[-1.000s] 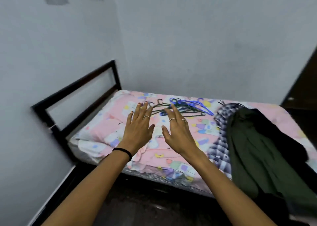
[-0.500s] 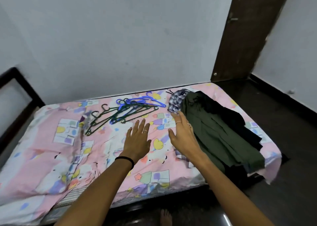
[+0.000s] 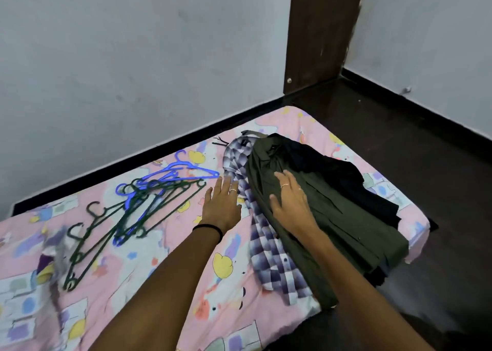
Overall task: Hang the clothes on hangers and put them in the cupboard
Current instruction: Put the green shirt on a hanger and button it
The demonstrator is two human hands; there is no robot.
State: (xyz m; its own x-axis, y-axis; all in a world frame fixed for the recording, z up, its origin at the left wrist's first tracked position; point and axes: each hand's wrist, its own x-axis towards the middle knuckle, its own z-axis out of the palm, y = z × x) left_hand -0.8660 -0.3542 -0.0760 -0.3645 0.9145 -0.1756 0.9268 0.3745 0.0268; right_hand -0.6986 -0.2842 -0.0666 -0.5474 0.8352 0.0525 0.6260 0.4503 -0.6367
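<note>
A pile of clothes lies on the right end of the bed: a dark green shirt (image 3: 343,217) on top, a purple-and-white checked shirt (image 3: 269,249) under its left side, a black garment (image 3: 354,180) behind. Several green and blue hangers (image 3: 141,204) lie tangled to the left. My right hand (image 3: 290,204) rests flat on the green shirt with fingers spread. Beside the checked shirt, my left hand (image 3: 221,206) reaches with straight fingers, a black band on its wrist. Neither hand holds anything.
The bed (image 3: 149,284) has a pink patterned sheet and stands against a pale wall. A dark brown door (image 3: 316,31) is at the back right. Dark floor (image 3: 439,164) runs along the bed's right end.
The view has swung right from the headboard end to the clothes pile. Both hands moved right, and my right hand now lies on the green shirt.
</note>
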